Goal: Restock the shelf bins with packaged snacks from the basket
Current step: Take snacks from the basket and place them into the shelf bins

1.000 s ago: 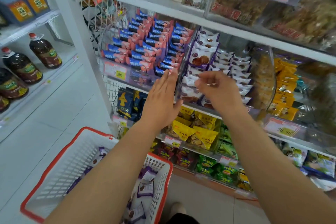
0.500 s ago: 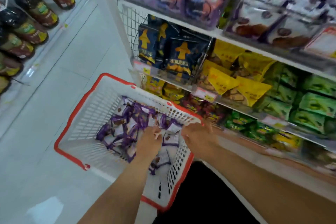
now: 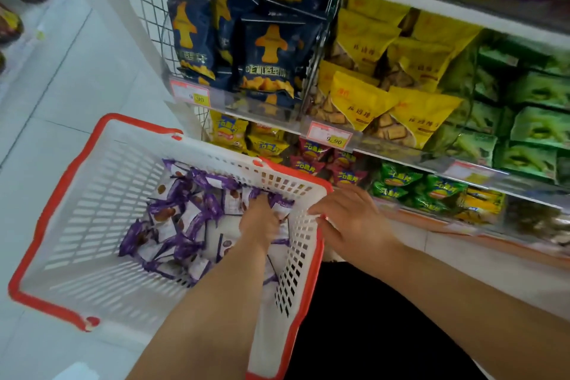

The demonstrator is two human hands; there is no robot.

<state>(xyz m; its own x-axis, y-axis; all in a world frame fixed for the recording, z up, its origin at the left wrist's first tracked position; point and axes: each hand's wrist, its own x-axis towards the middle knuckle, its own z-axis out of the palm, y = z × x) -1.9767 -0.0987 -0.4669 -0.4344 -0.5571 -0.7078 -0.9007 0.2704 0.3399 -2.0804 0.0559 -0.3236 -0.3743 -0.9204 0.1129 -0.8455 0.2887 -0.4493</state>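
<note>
Change: both hands, up at the shelf bins a second ago, are now down at the basket [image 3: 58,256]; the view has tipped down with them.
Left hand [image 3: 259,222]: inside the basket, near its shelf-side corner, pushed down among the purple snack packets [image 3: 172,219]. Fingers point downward into the pile and are hidden by packets, so I cannot tell whether they are pinching any.
Right hand [image 3: 348,219]: outside the basket, at its shelf-side red rim. Fingers lie nearly straight and slightly spread, tips touching the rim and the white lattice wall, holding nothing.
Snack packets: heaped loosely on the basket floor, mostly toward the shelf-side half; the half away from the shelf shows bare white lattice.
Basket: white with a red rim, just beside the shelving, on the pale tiled floor [image 3: 61,95].
Beyond the basket: dark blue bags [image 3: 268,55] sit on the shelf above it, yellow bags [image 3: 379,102] further right, green bags [image 3: 530,126] at far right.
Price tag [image 3: 191,95]: on the shelf edge under the blue bags.
</note>
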